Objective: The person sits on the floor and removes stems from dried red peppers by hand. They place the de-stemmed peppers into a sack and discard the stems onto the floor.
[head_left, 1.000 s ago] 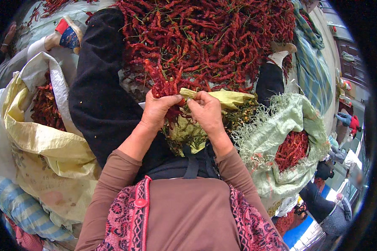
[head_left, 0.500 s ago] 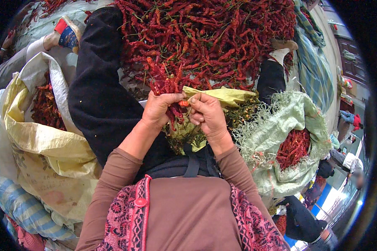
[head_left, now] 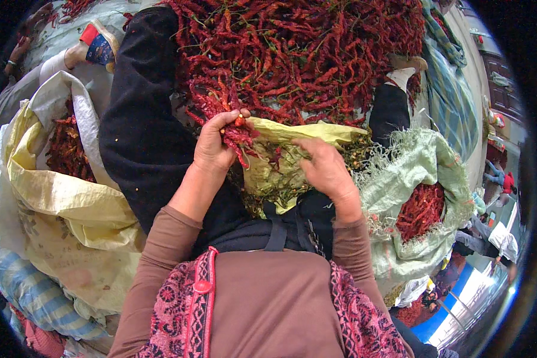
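My left hand (head_left: 218, 143) is closed on a bunch of wrinkled red dried chillies (head_left: 230, 137), held up at the centre. My right hand (head_left: 325, 170) is a little to the right, slightly blurred, its fingers loosely apart with nothing visible in them. Between and below both hands lies a yellow woven sheet (head_left: 304, 128) strewn with dry green stems and bits (head_left: 259, 200). A large pile of dried chillies (head_left: 298, 48) spreads just beyond them.
A white and yellow sack of chillies (head_left: 59, 227) stands left, a frayed pale-green sack (head_left: 435, 149) right. My dark-trousered leg (head_left: 137, 119) flanks the pile. Another person's shod foot (head_left: 98, 48) is upper left. Several people (head_left: 504, 179) appear at the far right.
My left hand has moved up and left with the chillies. My right hand has come away from the bunch toward the right, its fingers loosening.
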`<state>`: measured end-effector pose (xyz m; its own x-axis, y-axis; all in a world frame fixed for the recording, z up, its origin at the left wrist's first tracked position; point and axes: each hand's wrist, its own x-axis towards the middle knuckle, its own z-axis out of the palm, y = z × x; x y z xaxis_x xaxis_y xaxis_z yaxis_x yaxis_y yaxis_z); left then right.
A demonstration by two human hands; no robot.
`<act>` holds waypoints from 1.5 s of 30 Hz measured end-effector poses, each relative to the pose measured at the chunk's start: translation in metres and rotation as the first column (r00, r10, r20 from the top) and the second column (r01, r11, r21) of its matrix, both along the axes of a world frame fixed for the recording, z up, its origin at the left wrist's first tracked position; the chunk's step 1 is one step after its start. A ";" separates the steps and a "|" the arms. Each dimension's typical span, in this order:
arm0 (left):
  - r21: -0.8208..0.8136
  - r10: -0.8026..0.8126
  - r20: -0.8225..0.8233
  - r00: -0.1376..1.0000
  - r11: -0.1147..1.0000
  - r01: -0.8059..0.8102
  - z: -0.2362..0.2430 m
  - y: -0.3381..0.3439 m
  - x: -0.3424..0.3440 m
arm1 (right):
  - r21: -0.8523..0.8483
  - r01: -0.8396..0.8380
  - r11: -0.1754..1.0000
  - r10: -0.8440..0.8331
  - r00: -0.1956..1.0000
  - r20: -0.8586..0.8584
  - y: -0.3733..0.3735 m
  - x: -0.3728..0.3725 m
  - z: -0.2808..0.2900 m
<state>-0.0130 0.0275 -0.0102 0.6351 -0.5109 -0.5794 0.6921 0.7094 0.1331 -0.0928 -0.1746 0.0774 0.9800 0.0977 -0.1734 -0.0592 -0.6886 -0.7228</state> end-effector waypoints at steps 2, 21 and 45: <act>-0.065 0.059 0.002 0.998 0.996 -0.059 0.000 -0.003 -0.001 | -0.061 0.102 0.993 -0.097 0.992 0.076 0.011 0.004 0.004; -0.084 -0.167 -0.155 0.974 0.984 0.156 0.008 -0.002 0.001 | 0.443 0.155 0.883 -0.018 0.954 -0.298 0.052 0.018 -0.008; 0.148 0.067 0.146 0.987 0.985 -0.089 0.004 -0.013 -0.002 | 0.195 0.355 0.914 -0.347 0.935 -0.076 0.074 0.023 -0.029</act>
